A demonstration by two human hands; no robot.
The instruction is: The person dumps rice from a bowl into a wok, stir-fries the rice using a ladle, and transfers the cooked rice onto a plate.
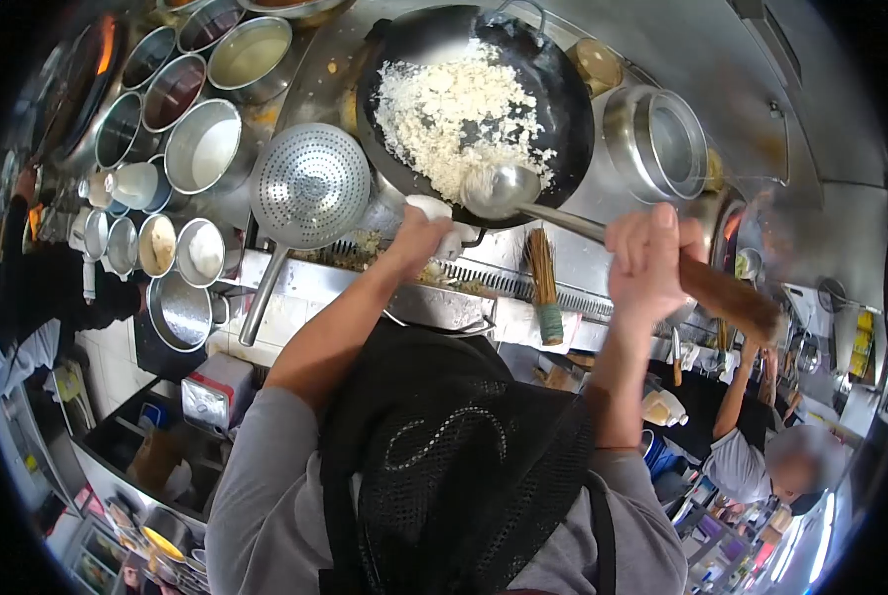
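A black wok [566, 109] at the top centre holds loose white grains [454, 99] that look like rice. At its near rim, my left hand [417, 241] is closed on a folded white cloth [430, 208]; the wok's edge and handle are beside it, partly hidden. My right hand [650, 258] is wrapped around the long handle of a ladle [499, 190], its thumb lying along the handle. The metal bowl of the ladle rests over the near edge of the rice, and its wooden grip sticks out behind my hand.
A perforated strainer [311, 185] lies left of the wok. Farther left are several metal pots and bowls of ingredients [206, 147]. A bamboo brush [543, 288] sits on the stove's front ledge, and stacked metal pots [662, 144] stand right. Co-workers are at both sides.
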